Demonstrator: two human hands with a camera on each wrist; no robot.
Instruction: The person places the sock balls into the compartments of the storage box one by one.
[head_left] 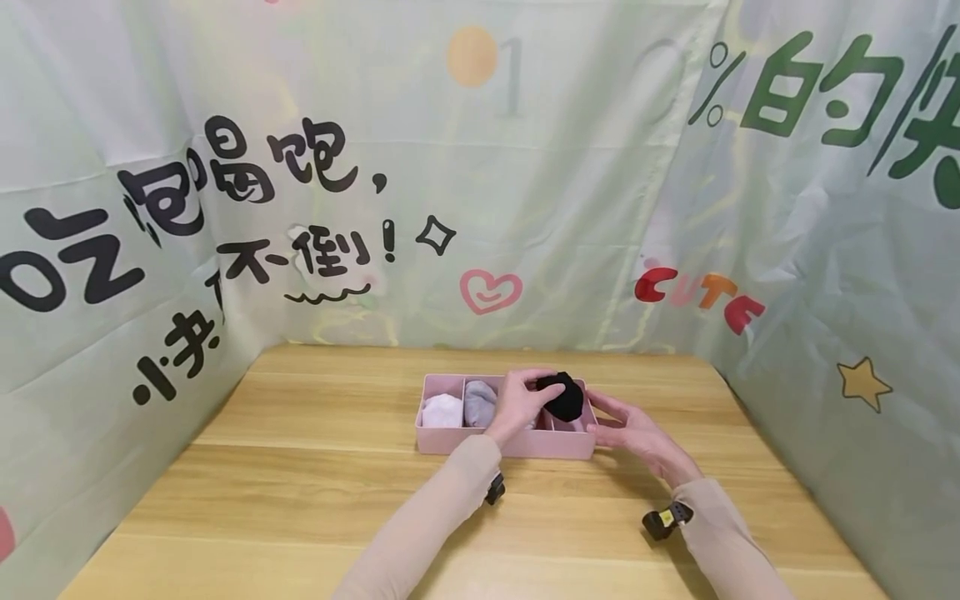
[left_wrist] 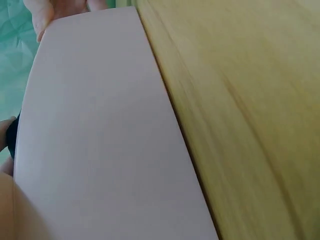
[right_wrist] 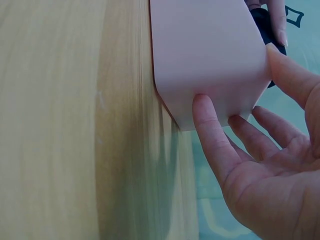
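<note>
A pink divided box (head_left: 547, 447) stands on the wooden table. My left hand (head_left: 520, 400) pinches a folded black cloth bundle (head_left: 564, 398) over the box's right-hand compartment. In the right wrist view, part of the black bundle shows beyond the rim, beside the left fingers. My right hand (head_left: 637, 435) is at the right end of the box, its extended fingertips against the end wall (right_wrist: 220, 97) and its thumb at the rim. A white cloth bundle (head_left: 442, 410) fills the left compartment, and a grey cloth bundle (head_left: 480, 403) lies beside it, partly hidden by my left hand.
Wooden tabletop (head_left: 300, 467) surrounds the box. A pale printed fabric backdrop (head_left: 555, 208) rises behind the table and along both sides. A small black wrist device (head_left: 666, 520) sits at the right cuff.
</note>
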